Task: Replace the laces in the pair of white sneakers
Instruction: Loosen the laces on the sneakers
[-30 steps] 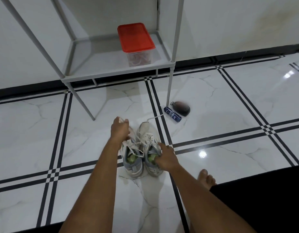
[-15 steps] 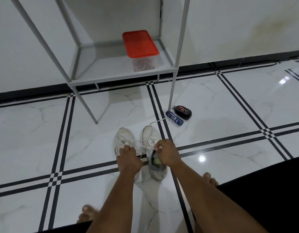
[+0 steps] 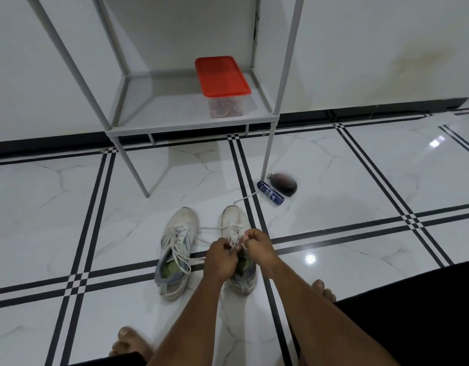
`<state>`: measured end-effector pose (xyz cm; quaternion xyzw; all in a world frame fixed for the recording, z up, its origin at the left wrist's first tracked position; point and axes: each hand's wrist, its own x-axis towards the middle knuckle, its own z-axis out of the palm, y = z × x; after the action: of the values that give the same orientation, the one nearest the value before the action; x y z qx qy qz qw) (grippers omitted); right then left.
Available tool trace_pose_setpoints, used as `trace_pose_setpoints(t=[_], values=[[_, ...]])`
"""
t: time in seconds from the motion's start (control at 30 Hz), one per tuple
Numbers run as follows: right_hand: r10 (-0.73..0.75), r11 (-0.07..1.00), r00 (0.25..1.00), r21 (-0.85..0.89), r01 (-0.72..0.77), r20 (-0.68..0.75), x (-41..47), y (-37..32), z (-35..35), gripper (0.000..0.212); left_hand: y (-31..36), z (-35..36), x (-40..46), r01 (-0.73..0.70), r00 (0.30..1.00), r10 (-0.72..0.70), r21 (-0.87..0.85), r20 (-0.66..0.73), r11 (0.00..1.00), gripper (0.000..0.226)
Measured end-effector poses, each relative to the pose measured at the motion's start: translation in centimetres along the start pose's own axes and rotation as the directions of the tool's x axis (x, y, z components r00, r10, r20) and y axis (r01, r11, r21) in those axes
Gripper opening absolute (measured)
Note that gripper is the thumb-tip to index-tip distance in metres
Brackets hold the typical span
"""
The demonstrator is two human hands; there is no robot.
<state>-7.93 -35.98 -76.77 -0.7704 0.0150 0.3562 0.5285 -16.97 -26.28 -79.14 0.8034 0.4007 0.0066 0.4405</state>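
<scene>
Floor tiles carry both sneakers, old laces in: your left hand [image 3: 219,257] and right hand [image 3: 257,247] pinch the right sneaker's [image 3: 234,220] lace [image 3: 234,243]; nearly everything remains.

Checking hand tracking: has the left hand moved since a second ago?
Yes. The left hand left the left sneaker and crossed right to the right sneaker, where its fingers now pinch the lace beside the right hand.

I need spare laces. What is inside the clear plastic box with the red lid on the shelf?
Through the clear plastic box with the red lid, coiled, cord-like loops in mixed colours show. The lid covers the top, and blur hides whether they are laces.
</scene>
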Motion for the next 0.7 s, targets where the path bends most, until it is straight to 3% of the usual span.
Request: trace_pose_setpoints(t=[0.2, 0.37, 0.5, 0.53, 0.6, 0.63, 0.7], values=[[0.039, 0.999, 0.995, 0.010, -0.040, 0.092, -0.2, -2.9, -0.3, 0.017, -0.9, 0.1, -0.3, -0.011, 1.000, 0.010, 0.037, 0.018, 0.999, 0.019], [-0.098, 0.924, 0.985, 0.380, 0.038, 0.140, -1.0, -9.1, -1.6, 0.025, -1.6, -0.3, -0.5, 0.025, 0.999, -0.027, 0.036, 0.033, 0.999, 0.022], [-0.186, 0.820, 0.979, 0.535, 0.204, -0.088, -0.2, -12.4, -5.5, 0.030, -1.6, 0.0, -0.5, 0.171, 0.985, -0.163, -0.201, 0.056, 0.965, 0.019], [-0.153, 0.843, 0.973, 0.491, 0.219, -0.171, 0.2, -12.0, -6.2, 0.038, -1.5, 0.0, -0.6, 0.205, 0.979, -0.197, -0.245, 0.058, 0.948, 0.020], [-0.034, 0.984, 0.949, 0.156, 0.087, -0.314, 0.8, -10.1, -7.1, 0.071, -1.5, 0.1, -0.4, 0.266, 0.963, -0.262, -0.366, 0.062, 0.892, 0.015], [0.019, 0.999, 0.942, -0.041, -0.035, -0.336, 0.6, -9.0, -7.0, 0.087, -1.4, 0.1, -0.3, 0.299, 0.951, -0.302, -0.441, 0.064, 0.846, 0.011], [0.082, 0.923, 0.949, -0.337, -0.187, -0.304, -0.6, -6.8, -5.9, 0.104, -1.0, -0.4, -0.1, 0.365, 0.914, -0.398, -0.585, 0.077, 0.724, 0.007]])
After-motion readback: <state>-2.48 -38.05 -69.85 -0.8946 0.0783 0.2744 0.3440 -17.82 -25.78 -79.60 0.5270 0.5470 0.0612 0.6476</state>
